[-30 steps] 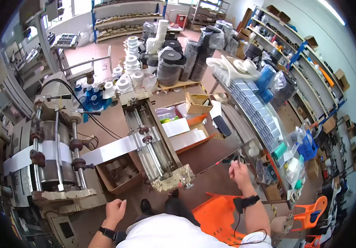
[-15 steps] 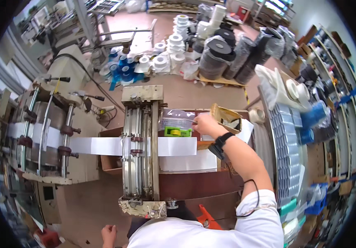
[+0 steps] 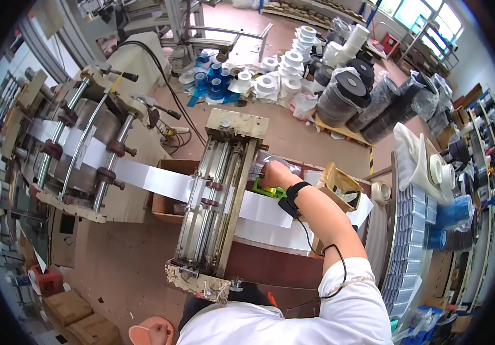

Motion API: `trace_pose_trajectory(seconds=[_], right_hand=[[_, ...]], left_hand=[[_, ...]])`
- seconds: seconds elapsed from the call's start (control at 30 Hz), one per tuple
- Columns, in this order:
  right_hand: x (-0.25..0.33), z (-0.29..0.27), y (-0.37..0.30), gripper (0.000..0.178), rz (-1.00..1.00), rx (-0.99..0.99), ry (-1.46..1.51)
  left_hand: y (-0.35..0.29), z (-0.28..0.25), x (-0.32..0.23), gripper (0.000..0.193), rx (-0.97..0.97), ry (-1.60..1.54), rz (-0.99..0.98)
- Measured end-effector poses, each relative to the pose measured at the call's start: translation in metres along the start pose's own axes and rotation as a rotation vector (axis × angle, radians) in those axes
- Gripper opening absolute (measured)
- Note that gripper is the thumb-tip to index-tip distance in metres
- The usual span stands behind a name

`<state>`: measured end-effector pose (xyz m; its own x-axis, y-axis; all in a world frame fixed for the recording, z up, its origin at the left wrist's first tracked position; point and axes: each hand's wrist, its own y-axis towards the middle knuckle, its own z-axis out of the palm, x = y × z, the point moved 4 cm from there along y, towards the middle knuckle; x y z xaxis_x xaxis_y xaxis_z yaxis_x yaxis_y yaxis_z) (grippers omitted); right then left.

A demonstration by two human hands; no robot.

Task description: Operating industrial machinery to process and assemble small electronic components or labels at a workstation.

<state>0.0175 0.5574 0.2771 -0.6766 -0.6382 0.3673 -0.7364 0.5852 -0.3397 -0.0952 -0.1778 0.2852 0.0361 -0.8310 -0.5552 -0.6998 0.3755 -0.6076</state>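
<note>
My right hand (image 3: 277, 175) reaches over the table beyond the rollers, its fingers closed and turned away; what they hold is hidden. It is at a clear plastic bag (image 3: 293, 167), just behind a green tape dispenser (image 3: 269, 188). A white paper strip (image 3: 266, 209) passes through the roller unit (image 3: 210, 201) and ends on the table below that hand. Low at the bottom edge hangs my left hand (image 3: 158, 333), fingers curled with nothing visible in them, above a pinkish-orange rounded thing (image 3: 138, 334).
A large machine (image 3: 86, 144) feeds the strip from the left. An open yellowish box (image 3: 339, 187) stands on the table's far right. Stacked clear plastic pieces (image 3: 411, 241) fill a side table. Film rolls (image 3: 342, 98) stand behind, and cartons (image 3: 81, 316) sit lower left.
The view has swung left and tilted, so the machine appears slanted. My right hand has shifted nearer the roller unit; the thin thing seen at its fingers is now hidden.
</note>
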Motion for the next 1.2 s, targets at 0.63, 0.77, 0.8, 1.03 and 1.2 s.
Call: trace_pose_trajectory(seconds=[0.63, 0.77, 0.8, 1.03, 1.2], right_hand=[[-0.006, -0.161, -0.148, 0.023, -0.043, -0.445, 0.329], [0.052, -0.206, -0.221, 0.023, -0.127, -0.474, -0.025], [0.06, -0.205, -0.243, 0.023, -0.157, -0.503, 0.005], [0.195, -0.18, -0.348, 0.025, -0.251, -0.492, -0.156], [0.371, -0.146, -0.331, 0.025, -0.268, -0.34, 0.051]], left_hand=[[0.066, 0.027, 0.019, 0.03, 0.039, 0.135, -0.095], [0.079, 0.012, -0.028, 0.028, 0.072, 0.206, 0.062], [0.086, 0.011, -0.035, 0.029, 0.096, 0.219, 0.08], [0.154, -0.032, -0.058, 0.036, 0.094, 0.275, 0.228], [0.172, -0.093, -0.014, 0.036, 0.067, 0.162, 0.277]])
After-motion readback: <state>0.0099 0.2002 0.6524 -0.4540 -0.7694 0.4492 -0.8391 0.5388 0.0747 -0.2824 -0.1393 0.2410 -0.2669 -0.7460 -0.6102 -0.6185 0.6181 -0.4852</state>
